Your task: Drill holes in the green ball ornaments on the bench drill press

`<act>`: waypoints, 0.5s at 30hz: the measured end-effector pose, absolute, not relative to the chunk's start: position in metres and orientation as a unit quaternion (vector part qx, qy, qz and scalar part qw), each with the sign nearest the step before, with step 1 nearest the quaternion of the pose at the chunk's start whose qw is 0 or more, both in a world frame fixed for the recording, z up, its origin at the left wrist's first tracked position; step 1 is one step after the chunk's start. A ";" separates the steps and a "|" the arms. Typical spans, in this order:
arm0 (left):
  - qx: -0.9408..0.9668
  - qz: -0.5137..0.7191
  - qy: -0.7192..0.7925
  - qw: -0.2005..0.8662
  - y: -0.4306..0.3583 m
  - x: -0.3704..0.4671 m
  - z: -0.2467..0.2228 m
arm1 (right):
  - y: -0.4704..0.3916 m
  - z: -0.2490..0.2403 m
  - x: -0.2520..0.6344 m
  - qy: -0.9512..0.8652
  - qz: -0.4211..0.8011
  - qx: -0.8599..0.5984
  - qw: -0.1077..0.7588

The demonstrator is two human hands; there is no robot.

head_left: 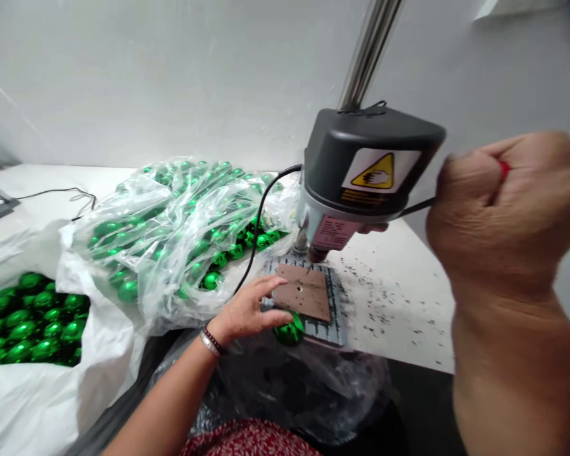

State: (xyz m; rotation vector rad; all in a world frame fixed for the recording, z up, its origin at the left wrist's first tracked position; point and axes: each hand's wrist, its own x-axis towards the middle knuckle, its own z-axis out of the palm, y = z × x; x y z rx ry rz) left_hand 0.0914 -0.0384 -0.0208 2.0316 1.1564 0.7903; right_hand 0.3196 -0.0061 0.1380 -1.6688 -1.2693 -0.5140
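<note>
My left hand (249,310) reaches over the front left of the drill press base, thumb and fingers apart. A shiny green ball (289,330) with a dark mark is just under its thumb tip, at the base's front edge; whether they touch I cannot tell. At the right, my right hand (503,196) is closed in a fist around the end of the drill press lever (418,206). The grip itself is hidden by the fingers. Below the grey drill press (370,161), a brown square board (313,297) with a small hole lies on the metal base (337,297).
A clear plastic bag (171,202) full of green balls lies on the left of the white table (403,304). Nearer, a white sack (99,354) holds more balls. Dark shavings litter the table. Clear plastic (313,386) hangs below the front edge. A black cable (255,234) loops beside the press.
</note>
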 end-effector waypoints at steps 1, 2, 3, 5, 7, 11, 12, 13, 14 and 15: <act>0.761 0.329 0.469 0.305 -0.035 0.086 -0.014 | -0.006 0.138 0.319 -0.516 -0.202 -0.686 0.471; 0.742 0.354 0.504 0.265 -0.029 0.080 -0.007 | -0.006 0.138 0.319 -0.515 -0.198 -0.689 0.470; 0.724 0.368 0.543 0.214 -0.022 0.073 0.000 | -0.006 0.139 0.319 -0.514 -0.198 -0.691 0.468; 0.702 0.316 0.627 0.118 -0.009 0.059 0.012 | -0.005 0.139 0.321 -0.515 -0.203 -0.690 0.466; 0.701 0.161 0.690 0.079 -0.001 0.044 0.020 | -0.004 0.138 0.323 -0.518 -0.211 -0.681 0.472; 0.717 -0.057 0.691 0.066 -0.009 0.023 0.014 | -0.004 0.135 0.324 -0.528 -0.214 -0.663 0.485; 0.725 -0.062 0.684 0.056 -0.012 0.020 0.009 | -0.004 0.135 0.324 -0.528 -0.211 -0.664 0.486; 0.729 -0.060 0.681 0.048 -0.016 0.018 0.004 | -0.005 0.136 0.323 -0.527 -0.207 -0.666 0.486; 0.729 -0.053 0.681 0.047 -0.018 0.017 0.000 | -0.005 0.136 0.323 -0.526 -0.204 -0.669 0.484; 0.726 -0.037 0.685 0.051 -0.019 0.016 -0.002 | -0.006 0.137 0.323 -0.526 -0.201 -0.671 0.482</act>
